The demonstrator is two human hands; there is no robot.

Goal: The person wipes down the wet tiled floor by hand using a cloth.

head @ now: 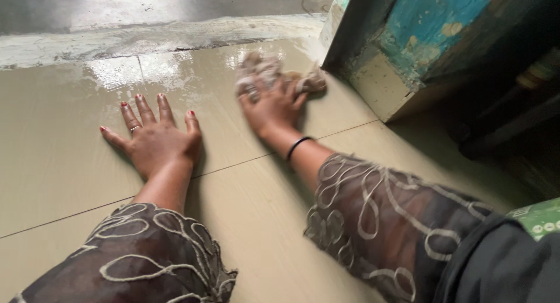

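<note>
right hand (273, 106) pressed on crumpled beige cloth (274, 72), fingers curled over it, on wet glossy tiled floor (64, 157) just beside peeling blue-painted door frame (402, 40). left hand (153, 137) open, flat on tile, fingers spread, farther from frame, holding nothing. black bangle (297, 146) on right wrist. cloth looks soft, limp, light, likely damp; best bunched from top under palm. floor likely slippery.

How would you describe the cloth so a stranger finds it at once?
Look at the peeling blue wall corner on the wet beige tiled floor. Just left of its base, the right hand presses a crumpled brownish rag, the only soft, wrinkled thing there.
</note>
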